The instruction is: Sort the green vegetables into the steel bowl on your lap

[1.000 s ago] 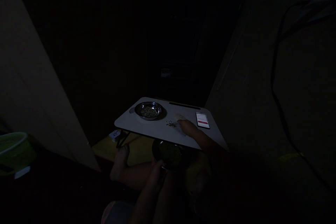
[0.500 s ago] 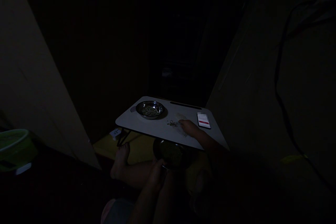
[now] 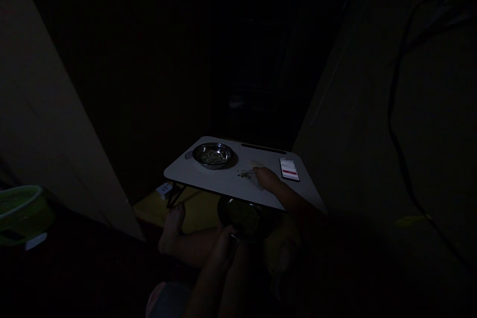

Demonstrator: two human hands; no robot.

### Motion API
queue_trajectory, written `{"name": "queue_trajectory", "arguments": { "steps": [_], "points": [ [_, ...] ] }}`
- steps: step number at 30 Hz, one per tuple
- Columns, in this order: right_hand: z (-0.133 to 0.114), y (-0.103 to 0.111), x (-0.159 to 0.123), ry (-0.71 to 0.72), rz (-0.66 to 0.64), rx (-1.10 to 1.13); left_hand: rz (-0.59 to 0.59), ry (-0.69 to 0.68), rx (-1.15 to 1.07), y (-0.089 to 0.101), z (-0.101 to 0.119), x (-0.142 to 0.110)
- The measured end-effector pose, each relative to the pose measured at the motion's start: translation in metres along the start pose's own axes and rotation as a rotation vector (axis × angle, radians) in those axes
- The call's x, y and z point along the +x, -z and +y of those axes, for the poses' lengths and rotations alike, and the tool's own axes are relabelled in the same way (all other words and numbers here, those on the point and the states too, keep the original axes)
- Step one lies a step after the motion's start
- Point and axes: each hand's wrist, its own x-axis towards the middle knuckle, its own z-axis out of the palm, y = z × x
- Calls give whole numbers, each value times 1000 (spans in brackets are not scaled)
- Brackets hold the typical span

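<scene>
The left hand (image 3: pixel 224 236) holds a dark bowl (image 3: pixel 222 212) by its edge, just below the near side of the white desk (image 3: pixel 201 176). Up on the desk, the right hand (image 3: pixel 265 178) touches some clear plastic (image 3: pixel 256 183) beside little bits (image 3: pixel 242 173), but I can't tell if it pinches it. A shiny bowl (image 3: pixel 213 166) and a phone (image 3: pixel 289 169) sit there too.

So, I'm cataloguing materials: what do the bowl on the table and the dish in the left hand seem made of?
Bowl: probably polished stainless steel, given mirror-like glints. Dish: possibly metal, glossy, from faint sheen along its rim; too dark for certainty.
</scene>
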Motion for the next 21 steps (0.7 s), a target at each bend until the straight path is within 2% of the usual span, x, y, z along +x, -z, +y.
{"name": "queue_trajectory", "arguments": {
  "steps": [9,14,21],
  "points": [
    [-1,0,1,32,-4,-5,48,-9,5,-4,2,-2],
    [-1,2,-2,24,-24,-36,25,-20,-24,-3,0,-1],
    [-1,-2,3,44,12,-60,14,-12,18,3,-5,5]
  ]
}}
